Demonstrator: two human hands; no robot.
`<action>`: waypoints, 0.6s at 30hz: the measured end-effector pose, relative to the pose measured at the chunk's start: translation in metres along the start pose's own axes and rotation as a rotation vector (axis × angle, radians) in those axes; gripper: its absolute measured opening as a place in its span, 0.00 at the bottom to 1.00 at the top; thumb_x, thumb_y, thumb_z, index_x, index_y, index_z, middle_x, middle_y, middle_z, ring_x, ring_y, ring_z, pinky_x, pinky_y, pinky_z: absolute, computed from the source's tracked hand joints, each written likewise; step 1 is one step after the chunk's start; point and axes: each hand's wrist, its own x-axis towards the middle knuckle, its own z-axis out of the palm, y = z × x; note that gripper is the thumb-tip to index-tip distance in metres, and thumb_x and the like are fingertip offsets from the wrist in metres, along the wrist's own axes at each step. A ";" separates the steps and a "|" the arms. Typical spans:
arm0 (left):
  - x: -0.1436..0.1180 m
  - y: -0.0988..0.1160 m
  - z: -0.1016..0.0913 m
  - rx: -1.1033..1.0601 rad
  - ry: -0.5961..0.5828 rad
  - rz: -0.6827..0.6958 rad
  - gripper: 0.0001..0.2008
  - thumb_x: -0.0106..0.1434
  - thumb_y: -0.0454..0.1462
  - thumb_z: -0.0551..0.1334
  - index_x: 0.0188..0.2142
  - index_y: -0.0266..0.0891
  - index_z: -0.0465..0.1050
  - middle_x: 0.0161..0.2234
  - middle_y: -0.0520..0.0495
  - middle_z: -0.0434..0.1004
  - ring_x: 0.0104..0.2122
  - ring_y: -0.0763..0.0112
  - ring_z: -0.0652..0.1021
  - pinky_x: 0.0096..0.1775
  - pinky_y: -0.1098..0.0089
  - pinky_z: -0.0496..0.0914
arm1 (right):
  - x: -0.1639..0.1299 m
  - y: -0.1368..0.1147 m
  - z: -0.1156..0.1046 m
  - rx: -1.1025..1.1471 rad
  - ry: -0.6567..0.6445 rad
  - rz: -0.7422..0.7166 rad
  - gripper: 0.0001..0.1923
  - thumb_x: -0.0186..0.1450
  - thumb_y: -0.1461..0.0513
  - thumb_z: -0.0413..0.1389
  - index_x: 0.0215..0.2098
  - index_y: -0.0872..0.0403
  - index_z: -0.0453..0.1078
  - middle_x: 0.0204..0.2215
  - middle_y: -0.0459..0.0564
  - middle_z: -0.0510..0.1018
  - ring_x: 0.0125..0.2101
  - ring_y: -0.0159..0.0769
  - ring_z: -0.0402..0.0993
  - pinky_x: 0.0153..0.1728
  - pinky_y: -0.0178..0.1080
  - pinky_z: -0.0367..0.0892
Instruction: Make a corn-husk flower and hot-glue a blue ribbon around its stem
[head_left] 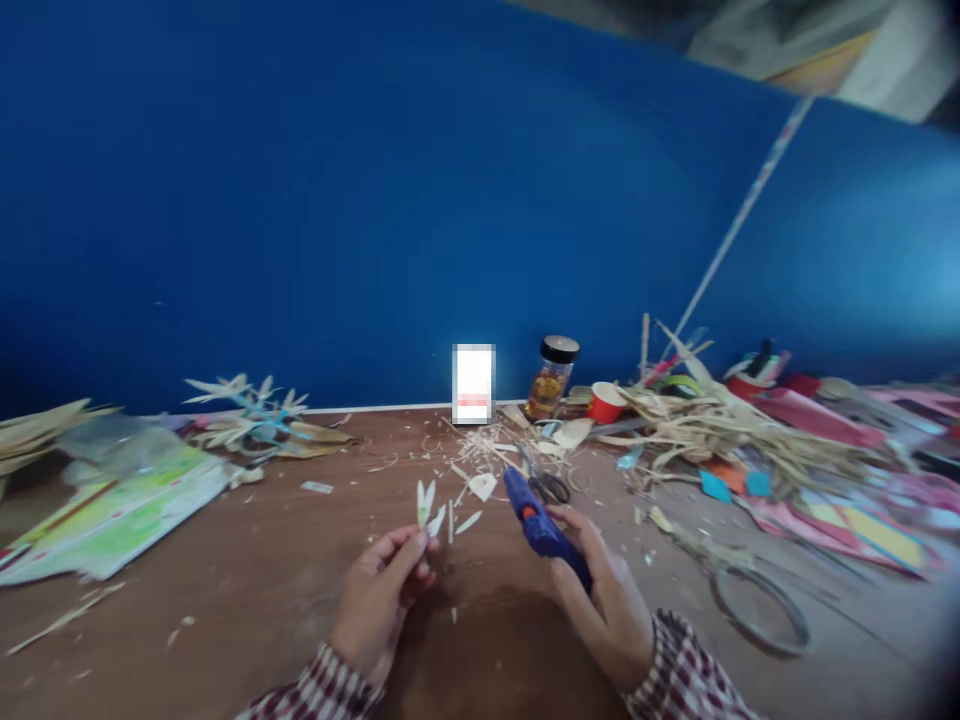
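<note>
Pinched in the fingers of my left hand (386, 590) is a small pale leaf-shaped piece (425, 503), its pointed blades standing up. My right hand (604, 600) is wrapped around a blue glue gun (544, 530) with an orange-red part on its side; the nozzle end points away from me and slightly left. Between the hands, a few slim pale slivers (468, 522) lie on the brown table (315, 620). A pair of scissors (551, 487) with dark handles rests just beyond the glue gun, partly among scraps.
Pale shavings (480, 440) are scattered toward the blue wall (375, 200). A black-lidded jar (551, 380) leans near a red cup (606, 402). Dried strips (720, 440) and coloured paper crowd the right, with a ring (759, 608) nearer. Leaf-shaped flowers (255, 415) and a green-white sheet (135, 515) lie left.
</note>
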 end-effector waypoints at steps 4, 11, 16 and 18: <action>-0.001 0.001 0.001 0.039 0.032 0.000 0.11 0.42 0.32 0.67 0.29 0.34 0.72 0.25 0.49 0.75 0.18 0.80 0.70 0.23 0.78 0.70 | -0.024 0.031 -0.039 -0.462 0.051 -0.046 0.21 0.59 0.63 0.47 0.51 0.54 0.56 0.43 0.55 0.71 0.41 0.43 0.67 0.41 0.44 0.63; 0.003 0.002 0.002 0.052 0.051 -0.010 0.12 0.36 0.31 0.68 0.25 0.35 0.73 0.24 0.50 0.77 0.19 0.79 0.71 0.23 0.81 0.71 | -0.086 0.080 -0.119 -0.907 0.207 0.175 0.19 0.61 0.61 0.46 0.50 0.57 0.55 0.40 0.58 0.70 0.40 0.47 0.67 0.39 0.47 0.64; 0.001 0.001 0.002 0.013 0.033 0.014 0.09 0.42 0.30 0.66 0.27 0.36 0.73 0.24 0.50 0.76 0.18 0.80 0.71 0.23 0.80 0.71 | -0.114 0.107 -0.140 -1.053 0.171 0.265 0.18 0.61 0.60 0.46 0.49 0.56 0.57 0.38 0.61 0.71 0.39 0.51 0.67 0.37 0.48 0.64; 0.002 0.000 0.002 -0.003 0.024 0.031 0.08 0.43 0.30 0.66 0.27 0.36 0.72 0.24 0.51 0.76 0.18 0.81 0.70 0.23 0.80 0.71 | -0.120 0.112 -0.143 -1.067 0.140 0.244 0.18 0.61 0.58 0.45 0.49 0.55 0.59 0.36 0.60 0.71 0.37 0.50 0.68 0.36 0.48 0.65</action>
